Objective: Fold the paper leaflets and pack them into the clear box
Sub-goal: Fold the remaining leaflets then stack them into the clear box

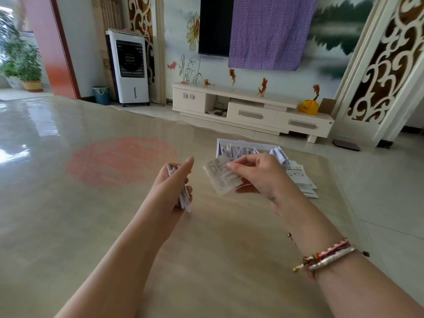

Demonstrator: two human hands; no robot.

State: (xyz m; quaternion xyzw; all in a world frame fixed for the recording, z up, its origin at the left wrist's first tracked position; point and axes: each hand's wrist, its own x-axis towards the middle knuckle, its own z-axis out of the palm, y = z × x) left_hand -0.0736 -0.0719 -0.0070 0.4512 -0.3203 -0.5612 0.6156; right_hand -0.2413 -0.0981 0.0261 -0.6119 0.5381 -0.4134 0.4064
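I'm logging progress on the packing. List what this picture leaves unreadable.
- Head view: count of folded white leaflets in the clear plastic box: too small, overlapping.
- Bundle of folded leaflets: left hand covers most.
- Print on the translucent leaflet in the right hand: blurred.

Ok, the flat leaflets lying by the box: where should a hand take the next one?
Probably at the near corner of the flat leaflets, coming from the person's side. They lie fanned on the table, so the edges are staggered there, while the clear box crowds the far end.
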